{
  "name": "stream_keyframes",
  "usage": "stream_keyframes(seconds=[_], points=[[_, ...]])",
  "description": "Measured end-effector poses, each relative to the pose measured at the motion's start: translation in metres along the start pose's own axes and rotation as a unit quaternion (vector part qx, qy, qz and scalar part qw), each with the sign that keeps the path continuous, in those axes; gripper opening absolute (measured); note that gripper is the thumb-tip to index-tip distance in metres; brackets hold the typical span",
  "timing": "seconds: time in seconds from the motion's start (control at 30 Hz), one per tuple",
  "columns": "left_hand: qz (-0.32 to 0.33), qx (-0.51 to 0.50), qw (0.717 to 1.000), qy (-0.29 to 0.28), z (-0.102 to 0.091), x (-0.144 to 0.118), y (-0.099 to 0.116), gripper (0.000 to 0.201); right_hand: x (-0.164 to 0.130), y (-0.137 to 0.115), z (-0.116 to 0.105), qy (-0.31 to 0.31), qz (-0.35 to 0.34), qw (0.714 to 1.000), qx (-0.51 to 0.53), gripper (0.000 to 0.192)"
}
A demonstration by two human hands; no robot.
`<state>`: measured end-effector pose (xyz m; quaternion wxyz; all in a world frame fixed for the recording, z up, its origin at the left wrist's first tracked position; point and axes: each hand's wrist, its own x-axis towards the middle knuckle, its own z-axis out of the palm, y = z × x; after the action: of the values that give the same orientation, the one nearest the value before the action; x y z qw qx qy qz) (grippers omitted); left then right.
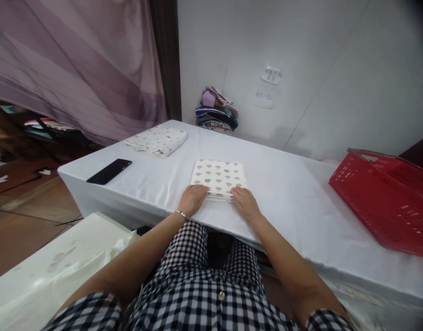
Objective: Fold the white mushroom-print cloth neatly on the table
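Soft matt cloth under your hands, on a cloth-draped counter.

Your left hand (192, 198) and right hand (245, 202) rest on a folded cloth (218, 177), matt cream fabric printed with small tree shapes, its layered edges showing at the near side. The counter (294, 197) wears a smooth white matt sheet with faint creases. A second folded cloth (158, 140) looks equally soft and pale. The phone (109, 171) is glossy black, glass-like. The basket (387, 197) is hard red plastic with a slotted wall and slight sheen. A metal bracelet (181, 213) glints on your left wrist. Your checked shirt (204, 294) is woven cloth. The curtain (77, 64) is sheer mauve fabric.
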<state>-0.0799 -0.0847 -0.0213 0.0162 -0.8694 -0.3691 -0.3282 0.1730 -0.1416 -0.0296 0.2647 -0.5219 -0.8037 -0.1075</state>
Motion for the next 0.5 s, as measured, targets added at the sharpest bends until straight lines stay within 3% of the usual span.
stream_keyframes(seconds=[0.13,0.37,0.5], points=[[-0.006,0.004,1.0,0.015,0.002,-0.001,0.0,0.031,0.001,0.0,0.003,0.001,-0.003,1.0,-0.009,0.032],[0.018,0.014,0.999,-0.022,-0.003,0.003,0.001,0.03,0.004,-0.001,-0.004,-0.043,-0.013,0.999,-0.014,0.034],[0.0,0.028,0.999,-0.022,-0.004,0.012,0.001,0.031,0.01,-0.001,-0.005,-0.029,0.005,0.999,-0.027,0.036]])
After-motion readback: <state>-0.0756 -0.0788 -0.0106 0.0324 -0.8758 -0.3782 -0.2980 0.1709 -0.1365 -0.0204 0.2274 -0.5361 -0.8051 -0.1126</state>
